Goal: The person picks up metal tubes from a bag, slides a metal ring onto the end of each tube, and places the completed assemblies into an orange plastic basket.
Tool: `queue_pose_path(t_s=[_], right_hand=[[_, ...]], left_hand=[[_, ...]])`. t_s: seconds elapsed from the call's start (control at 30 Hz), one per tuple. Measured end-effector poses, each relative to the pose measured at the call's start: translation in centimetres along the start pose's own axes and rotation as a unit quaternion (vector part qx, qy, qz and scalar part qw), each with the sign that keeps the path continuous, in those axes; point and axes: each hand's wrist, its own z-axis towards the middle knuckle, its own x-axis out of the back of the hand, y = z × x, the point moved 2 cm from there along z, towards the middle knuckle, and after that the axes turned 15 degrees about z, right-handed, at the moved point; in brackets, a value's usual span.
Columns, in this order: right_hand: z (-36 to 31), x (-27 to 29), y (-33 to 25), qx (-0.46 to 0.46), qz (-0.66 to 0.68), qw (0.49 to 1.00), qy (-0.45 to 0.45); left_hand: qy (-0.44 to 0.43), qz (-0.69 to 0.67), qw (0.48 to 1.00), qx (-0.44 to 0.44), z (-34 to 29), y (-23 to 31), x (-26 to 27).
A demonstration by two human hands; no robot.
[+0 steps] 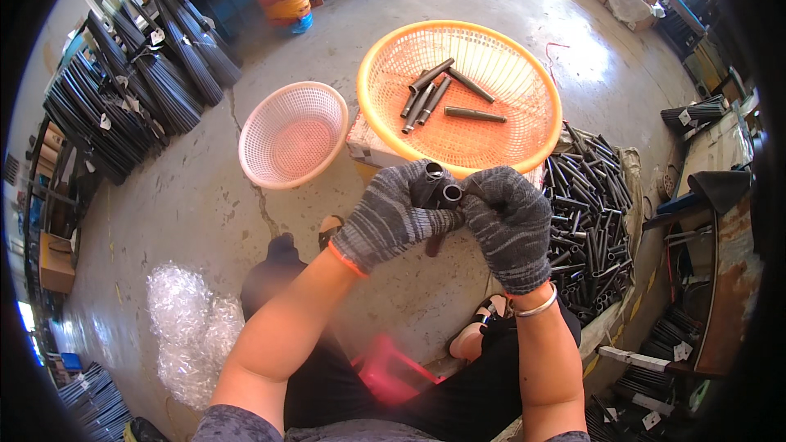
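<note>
My left hand (pixel 393 214), in a grey knitted glove, is closed round a few short black tubes (pixel 449 194), their open ends turned up. Close against it, my gloved right hand (pixel 511 225) has its fingers pinched together by the tube ends; whatever sits between those fingertips is hidden. Just beyond both hands stands an orange plastic basket (pixel 516 82) with several dark tubes (pixel 475 115) lying loose in it. To the right, a large heap of similar short tubes (pixel 591 225) lies on a sack on the floor.
A smaller pink basket (pixel 293 136) stands on the floor at the left. Bundles of long black rods (pixel 155 57) lean at the far left. Clear plastic wrap (pixel 184 323) lies by my left leg. A cardboard box (pixel 372 151) is under the orange basket. A rusty bench (pixel 729 278) stands right.
</note>
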Motion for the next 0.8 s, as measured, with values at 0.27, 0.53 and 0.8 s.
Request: queue_pose_path(t_s=[0.27,0.53,0.8], right_hand=[[0.6,1.3,0.9,0.032,-0.003,0.996,0.083],[1.6,4.8,2.2,-0.106,0.291,0.931,0.193],[0.3,3.7,3.6,-0.2,0.245,0.949,-0.005]], left_hand=[[-0.139,-0.009,0.989,0.042,-0.2,-1.0,-0.7],[-0.127,-0.074,0.982,0.12,-0.2,0.1,-0.7],[0.078,-0.311,0.945,0.067,1.0,-3.1,0.4]])
